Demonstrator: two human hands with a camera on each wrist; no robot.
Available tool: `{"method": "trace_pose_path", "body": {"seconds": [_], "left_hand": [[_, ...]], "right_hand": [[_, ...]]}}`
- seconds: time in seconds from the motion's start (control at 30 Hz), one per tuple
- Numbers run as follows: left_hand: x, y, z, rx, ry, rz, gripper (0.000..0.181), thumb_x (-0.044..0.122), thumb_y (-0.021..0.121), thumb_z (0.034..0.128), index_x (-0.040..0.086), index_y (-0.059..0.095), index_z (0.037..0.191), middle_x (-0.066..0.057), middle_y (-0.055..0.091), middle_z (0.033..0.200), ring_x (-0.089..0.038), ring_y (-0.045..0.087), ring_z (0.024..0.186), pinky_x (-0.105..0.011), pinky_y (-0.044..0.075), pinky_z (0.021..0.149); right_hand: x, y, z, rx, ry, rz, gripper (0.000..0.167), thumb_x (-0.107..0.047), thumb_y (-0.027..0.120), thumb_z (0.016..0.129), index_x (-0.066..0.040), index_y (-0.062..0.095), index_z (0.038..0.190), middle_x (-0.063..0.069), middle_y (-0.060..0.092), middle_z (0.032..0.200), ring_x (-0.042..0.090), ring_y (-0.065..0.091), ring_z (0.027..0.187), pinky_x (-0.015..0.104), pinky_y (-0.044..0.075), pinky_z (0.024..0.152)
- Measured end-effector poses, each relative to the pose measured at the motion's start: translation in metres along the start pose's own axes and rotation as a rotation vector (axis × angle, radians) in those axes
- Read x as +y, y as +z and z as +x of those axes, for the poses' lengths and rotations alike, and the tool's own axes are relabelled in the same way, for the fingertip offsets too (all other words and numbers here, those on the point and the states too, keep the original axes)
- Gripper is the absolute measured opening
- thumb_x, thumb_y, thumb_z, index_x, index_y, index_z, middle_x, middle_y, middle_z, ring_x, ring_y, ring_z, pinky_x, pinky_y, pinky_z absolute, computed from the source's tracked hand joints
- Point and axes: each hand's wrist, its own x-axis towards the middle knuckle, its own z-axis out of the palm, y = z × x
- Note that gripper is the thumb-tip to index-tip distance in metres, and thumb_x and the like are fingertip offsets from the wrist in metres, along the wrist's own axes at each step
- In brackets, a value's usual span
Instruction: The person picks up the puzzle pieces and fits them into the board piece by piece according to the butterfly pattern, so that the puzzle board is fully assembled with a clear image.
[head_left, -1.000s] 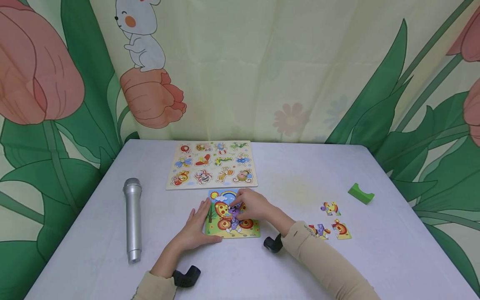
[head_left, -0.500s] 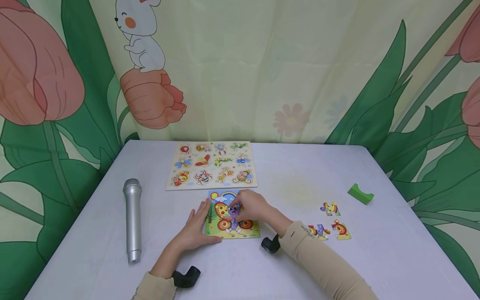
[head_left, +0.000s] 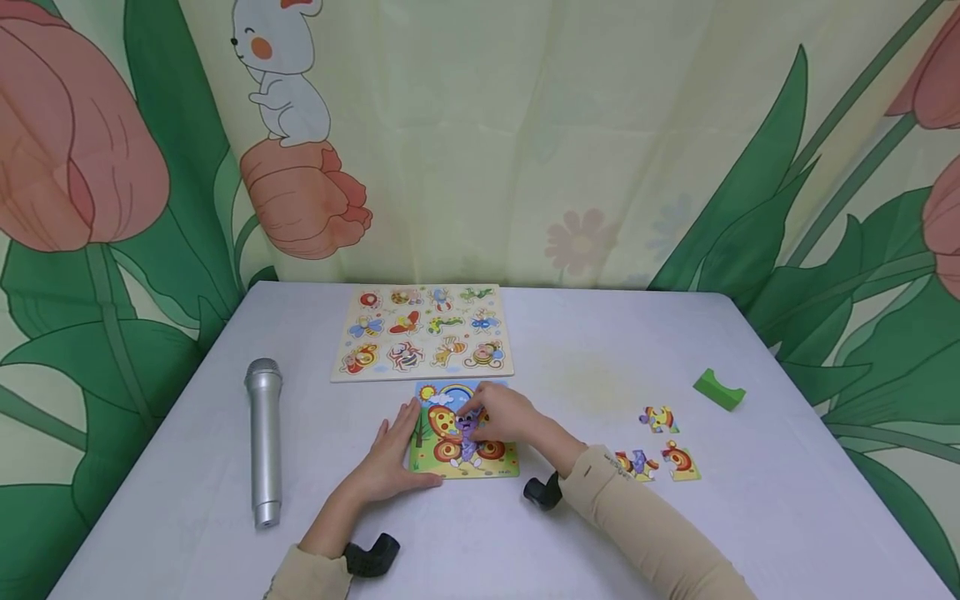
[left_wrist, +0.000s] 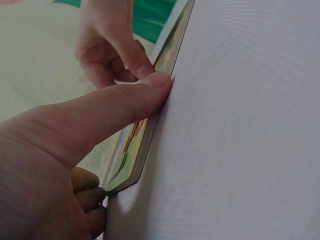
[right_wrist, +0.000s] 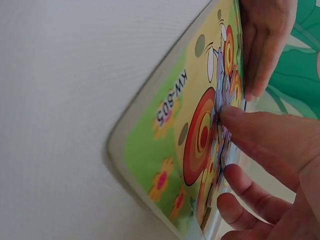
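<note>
Head view: my left hand, fingers straight, steadies the left edge of the butterfly puzzle on the desk; my right hand pinches a purple piece atop it.

Evenly bright in the head view. Dim and greyish in both wrist views, softly shadowed beside the board.
</note>
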Motion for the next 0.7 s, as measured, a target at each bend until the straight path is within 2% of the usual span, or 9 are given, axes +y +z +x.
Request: {"method": "trace_pose_path", "body": {"seconds": [0.33,0.53,0.7], "left_hand": [[0.000,0.000,0.000,0.002,0.002,0.004,0.113,0.040,0.080,0.0652,0.001,0.011,0.146,-0.016,0.012,0.151,-0.028,0.005,0.139,-0.048,-0.002,0.110],[0.000,0.000,0.000,0.007,-0.003,-0.002,0.113,0.038,0.081,0.0650,0.001,0.012,0.145,-0.016,0.013,0.151,-0.028,0.005,0.139,-0.047,-0.002,0.111],[0.002,0.000,0.000,0.007,-0.008,-0.011,0.113,0.038,0.081,0.0650,0.000,0.012,0.145,-0.016,0.012,0.151,-0.028,0.004,0.139,-0.046,-0.003,0.111]], "right_hand": [[0.011,0.001,-0.001,0.041,-0.037,0.060,0.031,-0.025,0.074,0.076,-0.018,0.070,0.105,-0.005,0.056,0.094,0.011,0.051,0.082,0.023,0.043,0.069],[0.017,-0.005,-0.007,0.106,-0.066,0.139,0.030,-0.023,0.074,0.076,-0.014,0.070,0.105,-0.002,0.060,0.092,0.017,0.052,0.079,0.027,0.043,0.065],[0.022,-0.012,-0.016,0.138,-0.054,0.182,0.031,-0.022,0.074,0.076,-0.012,0.070,0.105,0.002,0.062,0.092,0.022,0.052,0.077,0.026,0.043,0.062]]}}
